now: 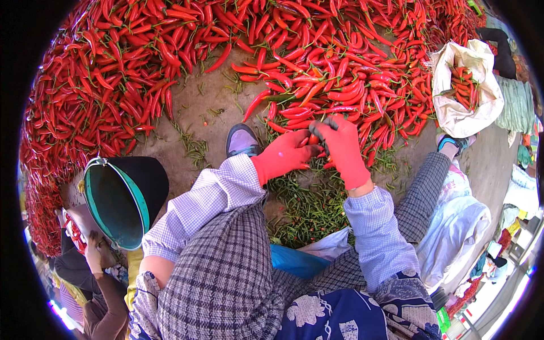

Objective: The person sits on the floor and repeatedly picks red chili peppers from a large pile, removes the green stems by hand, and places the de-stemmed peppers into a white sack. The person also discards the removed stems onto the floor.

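Both hands wear red work gloves with dark fingertips and meet in front of a big pile of red chili peppers point(340, 85). Several red peppers show in and under the fingers of my left hand point(285, 156). Thumb and fingers of my right hand point(339, 143) pinch at the end of a red pepper point(313, 139) between the two hands; its far part is hidden by the gloves. Below the hands a heap of green pepper stems point(312, 208) lies on the ground between my legs.
A black bucket with a green rim point(144, 212) lies tipped at left, near a seated co-worker point(102, 293). An open white sack point(444, 102) with red peppers stands at right. White sacking point(459, 233) lies beside my right leg. More peppers point(106, 76) spread across the upper left.
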Demonstrator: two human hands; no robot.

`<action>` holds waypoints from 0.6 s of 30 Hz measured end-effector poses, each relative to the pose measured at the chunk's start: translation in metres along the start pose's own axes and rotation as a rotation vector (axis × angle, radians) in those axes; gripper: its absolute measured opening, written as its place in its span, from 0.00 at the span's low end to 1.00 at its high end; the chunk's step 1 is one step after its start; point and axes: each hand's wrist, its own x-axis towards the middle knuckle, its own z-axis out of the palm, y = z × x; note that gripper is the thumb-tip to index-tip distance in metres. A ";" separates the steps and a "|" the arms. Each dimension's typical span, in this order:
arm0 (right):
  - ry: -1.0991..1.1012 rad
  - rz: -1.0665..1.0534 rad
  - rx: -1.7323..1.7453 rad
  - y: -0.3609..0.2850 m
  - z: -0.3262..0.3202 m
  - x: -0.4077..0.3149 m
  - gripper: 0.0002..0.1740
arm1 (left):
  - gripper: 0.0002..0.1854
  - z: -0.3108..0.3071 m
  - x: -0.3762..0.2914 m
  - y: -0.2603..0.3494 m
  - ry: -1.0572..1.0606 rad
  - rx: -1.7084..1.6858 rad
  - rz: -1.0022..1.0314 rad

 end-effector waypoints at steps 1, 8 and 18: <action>-0.057 -0.048 -0.009 -0.002 0.001 -0.006 0.11 | 0.17 0.000 0.000 -0.001 0.000 0.167 0.075; -0.071 0.036 -0.038 0.033 -0.036 -0.032 0.09 | 0.08 -0.003 -0.005 0.001 0.105 0.930 0.187; -0.176 -0.442 -1.579 0.109 -0.022 -0.038 0.10 | 0.16 -0.011 -0.016 0.024 0.257 -0.127 -0.106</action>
